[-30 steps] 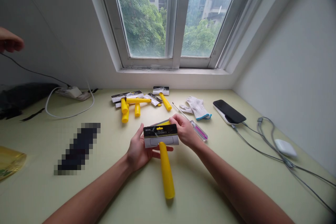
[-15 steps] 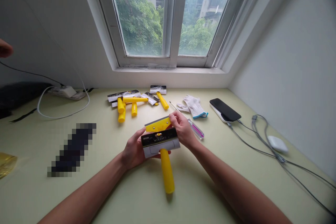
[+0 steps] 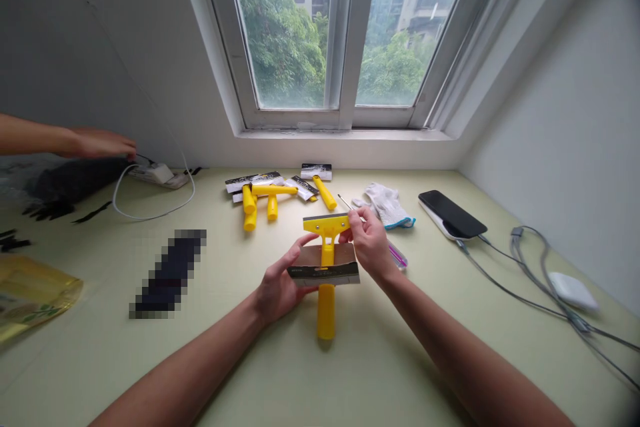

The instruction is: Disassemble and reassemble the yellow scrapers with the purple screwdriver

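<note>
A yellow scraper [image 3: 326, 320] is held in front of me with its handle toward me and its blade head away. My left hand [image 3: 283, 280] is closed on the left side of the black-and-white cardboard sleeve [image 3: 325, 273], which bends out around the handle. The fingers of my right hand [image 3: 370, 240] pinch the right end of the scraper's head [image 3: 325, 223]. Behind the right hand a screwdriver [image 3: 399, 257] with a clear and purple handle shows in part, its middle hidden.
Several yellow scrapers [image 3: 273, 207] with card sleeves lie toward the window. A white glove [image 3: 385, 203], phone [image 3: 450, 213], cables [image 3: 545, 280] and white case [image 3: 574, 291] are on the right. Another person's hand [image 3: 103, 143] is near a power strip [image 3: 160, 175] at left.
The cardboard sleeve has slid down the scraper's handle and tipped, baring the head's neck. My view has turned left. The other person's hand now reaches farther in at the left.
</note>
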Motion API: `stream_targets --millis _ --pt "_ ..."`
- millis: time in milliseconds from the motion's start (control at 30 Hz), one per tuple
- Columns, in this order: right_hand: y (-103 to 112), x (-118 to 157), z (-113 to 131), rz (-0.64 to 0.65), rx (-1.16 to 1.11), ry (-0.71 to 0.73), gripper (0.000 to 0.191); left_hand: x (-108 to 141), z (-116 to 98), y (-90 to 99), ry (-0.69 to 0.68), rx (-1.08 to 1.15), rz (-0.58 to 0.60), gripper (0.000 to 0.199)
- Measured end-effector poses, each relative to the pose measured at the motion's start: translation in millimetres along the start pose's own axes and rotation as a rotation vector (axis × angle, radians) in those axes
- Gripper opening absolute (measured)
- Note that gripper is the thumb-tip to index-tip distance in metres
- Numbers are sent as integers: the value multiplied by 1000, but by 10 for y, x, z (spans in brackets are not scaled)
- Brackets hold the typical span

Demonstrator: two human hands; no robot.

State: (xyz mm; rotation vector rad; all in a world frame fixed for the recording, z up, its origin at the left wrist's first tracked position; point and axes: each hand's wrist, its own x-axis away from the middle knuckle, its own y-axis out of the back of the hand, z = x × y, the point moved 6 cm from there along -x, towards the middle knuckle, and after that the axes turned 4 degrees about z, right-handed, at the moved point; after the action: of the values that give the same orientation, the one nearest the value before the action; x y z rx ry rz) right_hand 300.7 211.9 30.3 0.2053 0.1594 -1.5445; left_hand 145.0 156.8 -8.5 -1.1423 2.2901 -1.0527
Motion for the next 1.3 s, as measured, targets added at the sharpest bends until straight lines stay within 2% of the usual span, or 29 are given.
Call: stream_targets --millis 133,233,400,533,633,800,1033,1300 --pt "20 -23 -39 -14 -37 9 32 -2 50 43 89 -36 -67 38" --pt "72 -65 -52 -45 -73 27 31 13 74 67 175 -74 -97 44" --pt "201 -132 -60 -124 -135 36 28 32 43 51 191 -179 -114 53" --pt "285 -160 -54 -171 -139 33 27 26 72 41 228 -240 -66 48" --pt "312 -170 -48 -175 -138 28 27 22 85 35 255 -282 22 46" --pt "296 -173 -65 -146 -113 14 28 45 52 -8 284 -434 165 59" --pt "247 -166 -69 -94 -91 -6 31 50 34 -70 354 -753 152 62" --pt "227 -133 -5 -104 -83 -17 29 61 4 -126 361 -802 204 60"
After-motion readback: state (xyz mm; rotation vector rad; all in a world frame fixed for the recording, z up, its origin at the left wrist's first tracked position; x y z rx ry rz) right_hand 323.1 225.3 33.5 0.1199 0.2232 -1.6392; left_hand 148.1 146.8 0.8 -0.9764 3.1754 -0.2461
